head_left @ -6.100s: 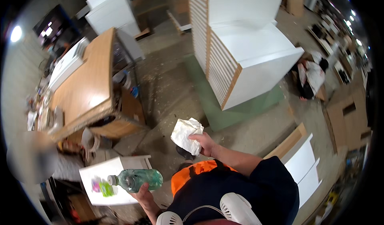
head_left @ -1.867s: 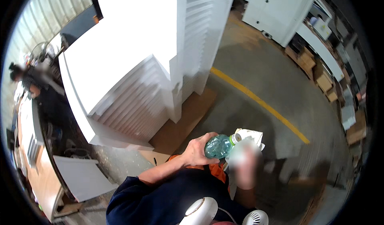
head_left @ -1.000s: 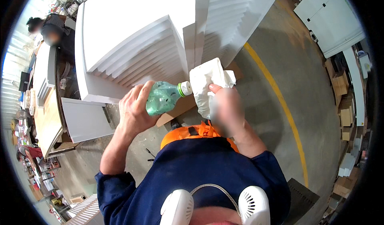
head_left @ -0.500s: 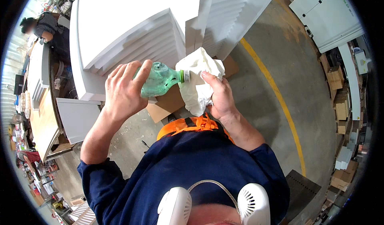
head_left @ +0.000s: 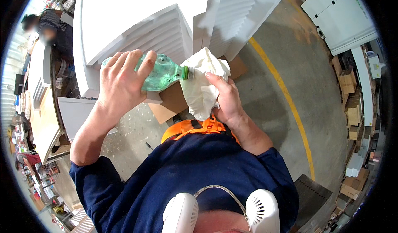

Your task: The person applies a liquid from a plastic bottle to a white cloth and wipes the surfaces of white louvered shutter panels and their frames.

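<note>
The left hand (head_left: pixel 120 79) clasps the bottle (head_left: pixel 161 73), already tilted to the cloth (head_left: pixel 201 84) pinched in the right hand (head_left: pixel 228 100), both in mid-air; whether the cloth is wetted yet cannot be told.

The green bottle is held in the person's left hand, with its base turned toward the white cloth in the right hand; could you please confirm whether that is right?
Not quite: the head view shows the green bottle with its neck, not its base, turned toward the white cloth. The left hand does hold the bottle, and the right hand the cloth.
</note>
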Motion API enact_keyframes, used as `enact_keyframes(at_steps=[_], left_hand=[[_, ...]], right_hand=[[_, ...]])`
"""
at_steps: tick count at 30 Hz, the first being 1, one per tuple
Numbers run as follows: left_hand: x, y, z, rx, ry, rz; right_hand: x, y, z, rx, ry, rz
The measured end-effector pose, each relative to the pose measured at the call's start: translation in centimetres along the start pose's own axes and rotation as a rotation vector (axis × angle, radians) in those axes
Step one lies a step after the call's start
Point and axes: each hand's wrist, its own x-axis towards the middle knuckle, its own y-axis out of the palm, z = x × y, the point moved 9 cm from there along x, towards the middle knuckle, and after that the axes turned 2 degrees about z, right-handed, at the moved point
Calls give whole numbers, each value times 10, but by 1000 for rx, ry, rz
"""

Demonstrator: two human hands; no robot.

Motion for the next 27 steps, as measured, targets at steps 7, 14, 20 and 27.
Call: enact_keyframes(at_steps=[7,14,20,27], left_hand=[[-2,1,-2,-12,-22,13],[-3,-1,-8,34,5,26],[-5,-1,-8,38,-15,48],[-21,22,16,-374,-304,41]], right_hand=[[-3,-3,-4,13,15,13],[-5,-3,-9,45,66,14],[-3,-4,-15,60,131,1],[2,13,-14,303,237,158]])
